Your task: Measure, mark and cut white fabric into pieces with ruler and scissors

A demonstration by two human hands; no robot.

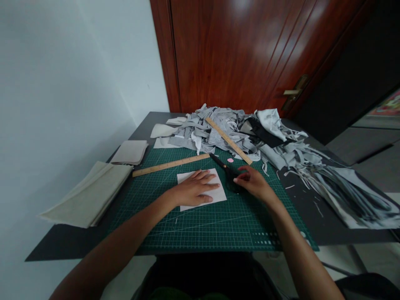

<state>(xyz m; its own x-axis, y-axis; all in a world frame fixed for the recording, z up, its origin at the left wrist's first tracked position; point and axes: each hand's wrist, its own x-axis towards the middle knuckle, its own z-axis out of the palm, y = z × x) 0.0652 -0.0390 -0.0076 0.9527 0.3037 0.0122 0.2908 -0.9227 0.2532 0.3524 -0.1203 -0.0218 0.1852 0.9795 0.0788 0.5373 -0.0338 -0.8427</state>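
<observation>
My left hand [195, 189] lies flat with fingers stretched out on a white fabric square [215, 192] in the middle of a green cutting mat [218, 225]. My right hand [251, 181] rests just right of the square, its fingers curled at the black handles of a pair of scissors [225, 170]. The scissors lie on the mat with their blades pointing up and to the left. A small pink chalk piece [230, 160] sits beyond the scissors.
Two wooden rulers lie on the mat, one [170, 165] near the left, one [228, 141] over a heap of grey and white fabric scraps [250, 133]. Folded fabric [90, 193] and cut squares [130, 151] sit at the left. Long strips [343, 187] cover the right. A wooden door stands behind.
</observation>
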